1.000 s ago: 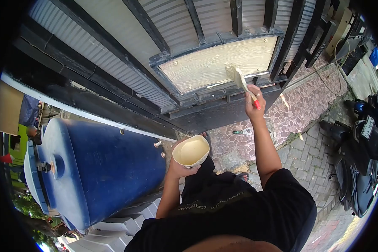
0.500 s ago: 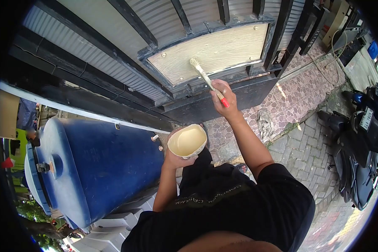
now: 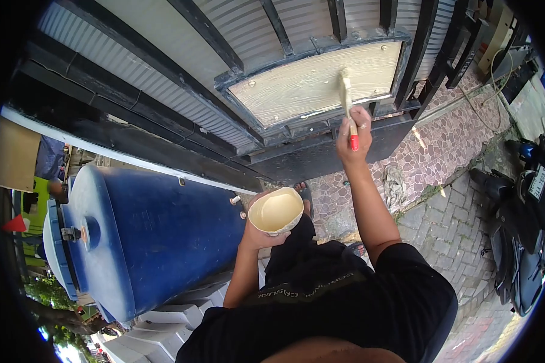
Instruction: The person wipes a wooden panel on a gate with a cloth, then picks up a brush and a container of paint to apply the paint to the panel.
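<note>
My right hand (image 3: 353, 136) is closed round a paintbrush (image 3: 347, 100) with a red handle end. Its cream-coated bristles meet the right half of a cream panel (image 3: 297, 88), which has a wood-grain look, bolts near its corners and a dark metal frame. Lower down, my left hand (image 3: 261, 238) holds a rounded container (image 3: 276, 211) from below and the side, with cream paint inside. The container is in front of my dark clothing, to the right of a large blue tank.
Black gate bars (image 3: 209, 36) surround the panel. The blue tank (image 3: 169, 230) lies at left beside white blocks (image 3: 163, 333). Parked motorcycles (image 3: 518, 224) stand at right on grey paving (image 3: 433, 227). A rag (image 3: 395, 186) lies on the tiled ground (image 3: 442, 142).
My right hand and the brush have moved right across the panel, and the brush is now more upright. The whole view has shifted slightly. My left hand still holds the container.
</note>
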`<state>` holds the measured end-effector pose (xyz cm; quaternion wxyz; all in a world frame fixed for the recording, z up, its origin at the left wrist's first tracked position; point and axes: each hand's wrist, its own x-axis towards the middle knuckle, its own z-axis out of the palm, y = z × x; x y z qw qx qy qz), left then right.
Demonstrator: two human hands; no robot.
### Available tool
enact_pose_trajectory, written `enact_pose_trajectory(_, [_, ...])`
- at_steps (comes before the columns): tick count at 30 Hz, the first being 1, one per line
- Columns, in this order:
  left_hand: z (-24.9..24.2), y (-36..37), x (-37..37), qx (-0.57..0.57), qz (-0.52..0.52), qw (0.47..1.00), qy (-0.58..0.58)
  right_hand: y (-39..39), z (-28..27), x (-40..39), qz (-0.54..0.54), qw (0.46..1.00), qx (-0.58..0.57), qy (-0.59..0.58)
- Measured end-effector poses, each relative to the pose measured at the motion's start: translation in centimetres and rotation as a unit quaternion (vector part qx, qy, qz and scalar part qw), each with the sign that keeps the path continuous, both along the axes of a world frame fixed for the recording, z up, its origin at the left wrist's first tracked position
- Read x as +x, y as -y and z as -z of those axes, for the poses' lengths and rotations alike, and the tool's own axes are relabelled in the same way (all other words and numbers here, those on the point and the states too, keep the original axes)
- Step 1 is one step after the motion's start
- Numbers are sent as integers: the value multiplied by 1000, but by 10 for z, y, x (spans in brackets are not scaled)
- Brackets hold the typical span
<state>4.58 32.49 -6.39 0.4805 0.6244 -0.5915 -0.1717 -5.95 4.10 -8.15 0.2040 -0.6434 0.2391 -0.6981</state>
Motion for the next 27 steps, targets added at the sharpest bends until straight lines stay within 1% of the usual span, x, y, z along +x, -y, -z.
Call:
enact_pose_trajectory(1, [0,1,0,-4,3,1000,-14,-15,-5,7,-57,998,-27,2])
enact_pose_trajectory(2, [0,2,0,9,10,1000,-11,-28,-10,12,-122,992,-20,9])
enact_pose_trajectory(3, [0,3,-1,-1,14,1000,-12,-35,-13,16,-170,984,-51,15])
enact_pose_trajectory(4, [0,0,-2,-9,16,1000,-15,-44,-20,19,-181,982,-57,16])
enact_pose_trajectory(5, [1,-4,-2,1,15,999,37,-49,-22,20,-207,977,-43,18])
enact_pose_trajectory(6, [0,-5,-3,6,17,999,37,-47,-24,23,-234,971,-36,20])
enact_pose_trajectory(8, [-5,-5,-6,-1,11,999,-38,-40,-30,28,-231,971,-51,22])
enact_pose_trajectory(10, [-5,-9,-3,9,2,1000,-15,-35,-41,33,-230,970,-75,23])
enact_pose_trajectory(12, [-1,-12,-2,19,-8,1000,5,-33,-52,34,-273,961,-55,-2])
enact_pose_trajectory(14, [4,-12,-4,3,-16,999,-41,-26,-57,39,-280,958,-67,-1])
enact_pose_trajectory(15, [5,-10,-3,0,-18,999,-43,-23,-59,41,-284,956,-76,0])
enact_pose_trajectory(16, [4,-8,-2,2,-11,1000,-4,-19,-59,40,-286,955,-78,-2])
enact_pose_trajectory(17, [4,-7,-1,3,-5,999,36,-14,-57,37,-256,966,-35,9])
enact_pose_trajectory(18, [5,-6,-3,-1,-8,999,36,-9,-56,33,-225,974,7,21])
enact_pose_trajectory(19, [7,-5,-8,-3,-31,999,-26,-5,-52,30,-229,973,3,20])
enact_pose_trajectory(20, [7,-5,-11,-4,-56,994,-88,-1,-45,26,-196,979,34,45])
enact_pose_trajectory(21, [5,-4,-9,-9,-62,994,-89,0,-43,23,-163,982,65,71])
enact_pose_trajectory(23, [-1,-3,-5,0,-16,1000,-13,-2,-39,15,-165,982,59,70])
enact_pose_trajectory(24, [-3,-4,-4,-3,-20,1000,-14,-7,-41,11,-160,983,58,71])
enact_pose_trajectory(26, [-5,-3,-3,10,-15,1000,21,-14,-48,12,-184,980,43,67])
enact_pose_trajectory(27, [-4,-3,-3,9,-15,1000,19,-18,-52,15,-227,972,33,50])
